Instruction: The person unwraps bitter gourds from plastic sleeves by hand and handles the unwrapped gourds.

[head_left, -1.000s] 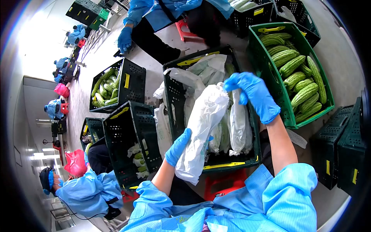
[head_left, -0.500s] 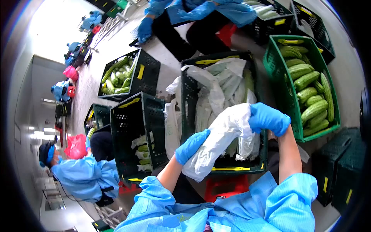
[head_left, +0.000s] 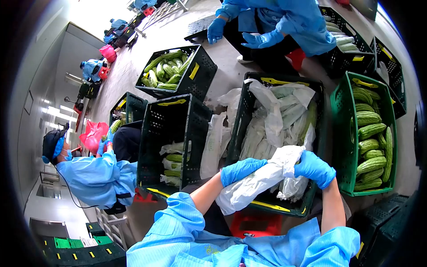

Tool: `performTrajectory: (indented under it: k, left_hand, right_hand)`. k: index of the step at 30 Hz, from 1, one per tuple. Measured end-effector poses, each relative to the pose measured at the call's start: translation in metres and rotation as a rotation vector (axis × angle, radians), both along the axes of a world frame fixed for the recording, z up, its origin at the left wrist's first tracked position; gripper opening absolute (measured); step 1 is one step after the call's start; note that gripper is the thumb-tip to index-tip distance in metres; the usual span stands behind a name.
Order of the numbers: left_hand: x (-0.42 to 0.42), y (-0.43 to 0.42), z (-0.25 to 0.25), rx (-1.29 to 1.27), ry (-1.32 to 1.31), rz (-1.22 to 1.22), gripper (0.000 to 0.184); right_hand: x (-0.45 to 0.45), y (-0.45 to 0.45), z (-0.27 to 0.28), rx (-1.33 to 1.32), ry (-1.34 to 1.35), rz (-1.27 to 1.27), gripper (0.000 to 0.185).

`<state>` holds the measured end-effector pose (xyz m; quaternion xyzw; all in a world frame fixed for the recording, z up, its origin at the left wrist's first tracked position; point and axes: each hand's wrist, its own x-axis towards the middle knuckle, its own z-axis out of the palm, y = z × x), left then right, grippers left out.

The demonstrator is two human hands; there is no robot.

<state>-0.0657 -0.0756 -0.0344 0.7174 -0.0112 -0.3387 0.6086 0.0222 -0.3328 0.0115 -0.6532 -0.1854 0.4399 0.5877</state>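
Note:
A white plastic bag, long and bulging, lies slantwise between my two blue-gloved hands; what it holds is hidden. My left hand presses around the bag's middle from the left. At its upper right end, my right hand is closed on the gathered plastic. Just beneath is a dark crate filled with long green vegetables wrapped in whitish plastic. To the right stands a green crate of unwrapped, ridged green gourds.
Left of my crate stand a dark crate with a few wrapped gourds and another full of bare ones. Loose white bags hang between crates. One co-worker sits opposite, another to the left. A red stool is below me.
The view has shifted, so the crates appear lower and further right. The bag in my hands now lies straighter and narrower, with its right end bunched in my right hand.

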Motion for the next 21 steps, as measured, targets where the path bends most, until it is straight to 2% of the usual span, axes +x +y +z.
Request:
performTrajectory:
  k: [3,4,6,8,9,10,11,13,16,17,20,21]
  left_hand:
    - [0.002,-0.004,0.007,-0.058,0.199,0.143,0.048]
    - [0.003,-0.005,0.009,-0.224,0.449,0.287,0.054]
    - [0.004,-0.005,0.019,-0.586,0.428,0.365,0.066]
    - [0.007,-0.01,0.048,-1.05,0.484,0.5,0.075]
    - [0.01,-0.008,0.057,-1.108,0.429,0.464,0.081]
    - [0.009,-0.001,0.052,-0.62,-0.056,0.337,0.083]
    - [0.009,0.006,0.046,-0.027,-0.453,0.284,0.085]
    - [0.018,0.022,0.019,-0.418,-0.251,0.512,0.093]
    - [0.028,0.022,0.032,-1.169,-0.037,0.576,0.094]
    - [0.03,0.019,0.031,-1.073,-0.06,0.615,0.085]
    - [0.034,0.015,0.005,-0.576,-0.126,0.733,0.071]
    - [0.035,0.015,0.0,-0.655,-0.026,0.8,0.057]
  right_hand:
    - [-0.005,0.005,-0.006,0.074,0.082,-0.141,0.043]
    - [-0.005,0.003,-0.008,0.099,0.106,-0.195,0.041]
    - [-0.001,-0.003,0.009,0.033,0.143,-0.308,0.033]
    - [0.007,-0.021,-0.005,0.039,0.094,-0.392,0.034]
    - [0.008,-0.024,-0.006,0.048,0.122,-0.481,0.037]
    - [0.009,-0.028,-0.001,0.098,0.139,-0.556,0.041]
    - [0.011,-0.034,-0.008,0.132,0.137,-0.606,0.044]
    - [0.017,-0.045,-0.026,0.144,0.127,-0.693,0.052]
    - [0.019,-0.039,-0.015,0.118,0.077,-0.769,0.05]
    - [0.019,-0.037,-0.017,0.093,0.074,-0.765,0.049]
    - [0.018,-0.027,-0.025,0.029,0.065,-0.76,0.046]
    - [0.017,-0.023,-0.026,0.018,0.062,-0.774,0.045]
